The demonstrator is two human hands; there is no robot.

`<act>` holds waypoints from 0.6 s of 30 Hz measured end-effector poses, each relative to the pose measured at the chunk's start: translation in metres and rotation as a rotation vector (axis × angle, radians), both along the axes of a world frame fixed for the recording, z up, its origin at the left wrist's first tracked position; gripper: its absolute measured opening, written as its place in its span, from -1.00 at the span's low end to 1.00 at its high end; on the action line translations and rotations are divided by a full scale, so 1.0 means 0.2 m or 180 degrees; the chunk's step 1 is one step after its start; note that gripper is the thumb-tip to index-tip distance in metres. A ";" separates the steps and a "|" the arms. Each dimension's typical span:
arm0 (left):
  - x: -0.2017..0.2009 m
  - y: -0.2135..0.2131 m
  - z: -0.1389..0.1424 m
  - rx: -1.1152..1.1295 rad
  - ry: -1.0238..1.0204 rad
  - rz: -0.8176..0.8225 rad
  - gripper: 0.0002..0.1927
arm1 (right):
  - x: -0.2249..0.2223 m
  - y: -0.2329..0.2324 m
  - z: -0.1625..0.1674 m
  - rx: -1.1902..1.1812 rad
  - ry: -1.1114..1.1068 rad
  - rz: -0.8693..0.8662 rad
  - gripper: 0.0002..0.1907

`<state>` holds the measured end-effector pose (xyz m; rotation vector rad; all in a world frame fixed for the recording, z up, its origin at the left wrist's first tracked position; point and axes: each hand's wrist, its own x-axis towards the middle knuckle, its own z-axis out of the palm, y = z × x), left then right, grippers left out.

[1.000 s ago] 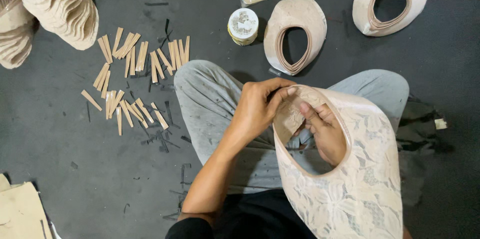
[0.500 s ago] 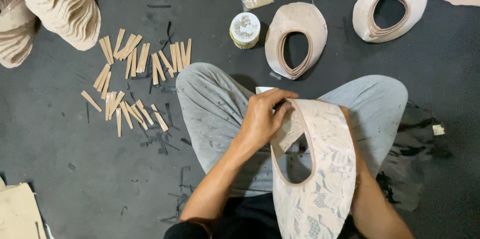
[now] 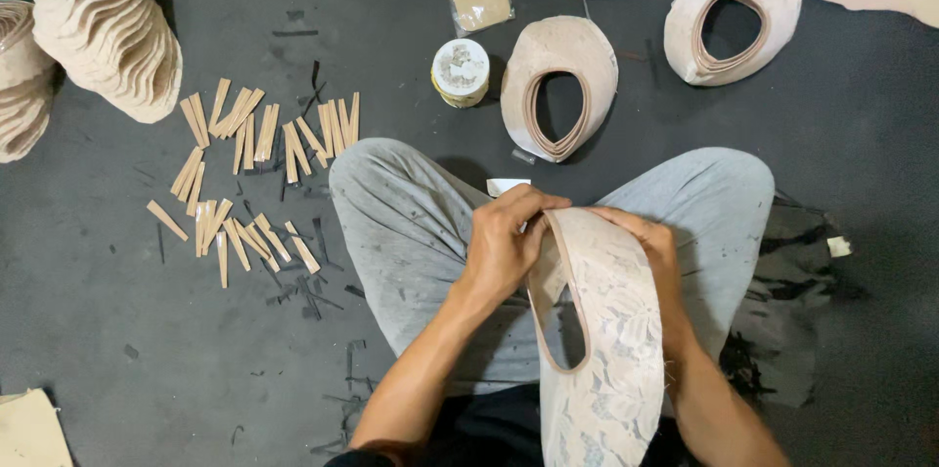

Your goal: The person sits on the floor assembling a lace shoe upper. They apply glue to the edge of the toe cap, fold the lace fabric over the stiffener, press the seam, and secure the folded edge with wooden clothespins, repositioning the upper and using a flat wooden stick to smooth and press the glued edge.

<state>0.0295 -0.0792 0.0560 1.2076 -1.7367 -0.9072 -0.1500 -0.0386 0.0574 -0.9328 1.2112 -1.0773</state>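
Over the lap: a lace piece with an oval cutout stands on edge between both hands, its tan-bound rim toward the left hand.
Left hand: closed over the top left edge of the lace piece, fingers curled onto the binding near the tip.
Right hand: behind the lace piece on its right side, mostly hidden by it; fingers press the top edge, the grip looks closed.
Lace piece vs hands: its upper tip sits pinched between the two hands, the rest hangs down toward the body.
Legs: crossed, in grey trousers, on the dark floor.
Floor, left: scattered tan strips, well apart from the hands.
Floor, ahead: a round tin, just beside a tan oval piece; another oval piece farther right.
Far left: stacked tan pieces.
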 end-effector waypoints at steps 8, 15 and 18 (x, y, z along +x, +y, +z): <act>0.03 -0.09 0.03 0.0635 0.1321 -0.0182 -0.57 | -0.08 -0.17 0.11 -0.1840 0.2132 -0.0545 -0.52; 0.04 0.03 0.00 0.1882 0.2359 -0.0969 -0.70 | -0.20 -0.20 0.34 -0.1500 0.2483 0.0198 -0.27; 0.08 -0.02 -0.02 0.1968 0.2392 -0.1142 -0.70 | -0.37 -0.26 0.45 -0.1594 0.0825 0.1206 0.01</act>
